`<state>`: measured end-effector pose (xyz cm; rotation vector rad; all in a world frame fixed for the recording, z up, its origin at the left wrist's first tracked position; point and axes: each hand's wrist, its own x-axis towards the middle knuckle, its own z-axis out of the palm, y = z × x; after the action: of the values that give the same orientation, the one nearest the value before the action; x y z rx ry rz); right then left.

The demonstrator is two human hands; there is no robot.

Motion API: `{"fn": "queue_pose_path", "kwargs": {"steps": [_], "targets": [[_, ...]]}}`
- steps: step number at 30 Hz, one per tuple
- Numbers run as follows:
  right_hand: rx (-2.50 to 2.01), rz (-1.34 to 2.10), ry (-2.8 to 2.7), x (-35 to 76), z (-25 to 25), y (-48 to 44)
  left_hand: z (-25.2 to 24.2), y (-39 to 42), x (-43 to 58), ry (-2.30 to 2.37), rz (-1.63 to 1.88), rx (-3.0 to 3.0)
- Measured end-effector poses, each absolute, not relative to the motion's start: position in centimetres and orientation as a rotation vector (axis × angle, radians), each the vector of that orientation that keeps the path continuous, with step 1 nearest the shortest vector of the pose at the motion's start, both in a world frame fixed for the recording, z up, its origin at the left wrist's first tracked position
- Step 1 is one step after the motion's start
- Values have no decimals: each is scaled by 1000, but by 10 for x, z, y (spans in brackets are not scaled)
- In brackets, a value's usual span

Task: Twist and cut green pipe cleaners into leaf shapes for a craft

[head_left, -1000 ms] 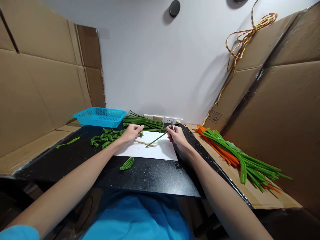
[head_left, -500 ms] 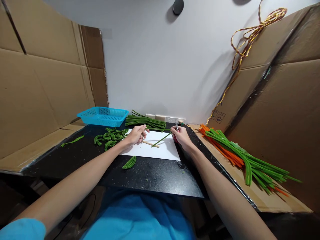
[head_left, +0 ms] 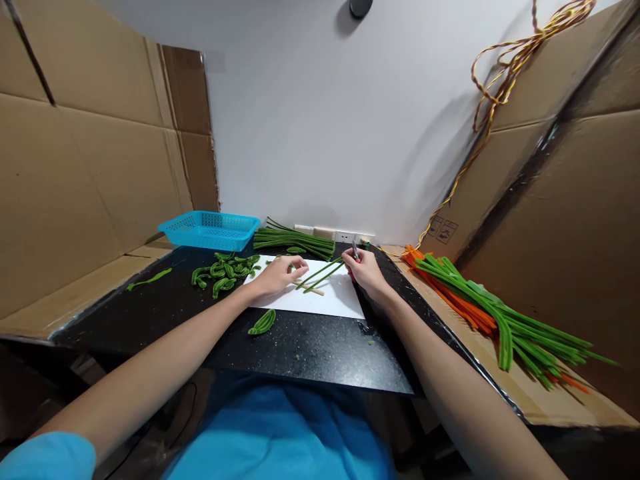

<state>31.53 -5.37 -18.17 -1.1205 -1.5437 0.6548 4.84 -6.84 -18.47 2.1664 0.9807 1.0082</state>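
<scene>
My left hand (head_left: 281, 275) is over the left part of a white board (head_left: 310, 305), its thumb and forefinger curled together; whatever is between them is hidden. At the board's right edge, my right hand (head_left: 369, 273) pinches the upper ends of two green pipe cleaners (head_left: 324, 275), which slant down to the left. A red-handled metal tool (head_left: 356, 249) is also in that hand, mostly covered by the fingers. Under the pipe cleaners' lower ends lies a thin wooden stick (head_left: 314, 290). Looped green pipe-cleaner pieces (head_left: 225, 270) are heaped left of the board.
A blue basket (head_left: 210, 230) stands behind the heap, beside a bundle of dark green pipe cleaners (head_left: 293, 241). One looped leaf shape (head_left: 263, 323) lies before the board. At right are bright green (head_left: 480, 303) and orange pipe cleaners (head_left: 450, 300) along a cardboard wall (head_left: 570, 220).
The pipe cleaner stretched between both hands has left my left hand and now slants down from my right beside the other. My left hand's fingers have curled in. The view has shifted slightly.
</scene>
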Motion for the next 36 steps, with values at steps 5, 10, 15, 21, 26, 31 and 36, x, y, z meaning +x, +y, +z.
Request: {"fn": "queue_pose_path", "kwargs": {"steps": [5, 10, 15, 21, 26, 31, 36], "targets": [[-1087, 624, -1506, 313, -179, -56, -183, -81, 53, 1076, 845, 2379], [-1065, 610, -1445, 313, -175, -58, -185, -85, 59, 1051, 881, 2395], [-1065, 629, -1428, 313, -174, -59, -187, -84, 60, 1053, 916, 2366], [-1057, 690, -1430, 311, -174, -60, -187, -85, 60, 1063, 896, 2353], [-1038, 762, -1430, 308, -172, -64, -188, -85, 61, 1096, 872, 2392], [-1001, 850, -1397, 307, -172, -62, -189, -85, 63, 1080, 860, 2391], [-980, 959, -1335, 313, -175, -59, -189, -81, 64, 1258, 890, 2350]]}}
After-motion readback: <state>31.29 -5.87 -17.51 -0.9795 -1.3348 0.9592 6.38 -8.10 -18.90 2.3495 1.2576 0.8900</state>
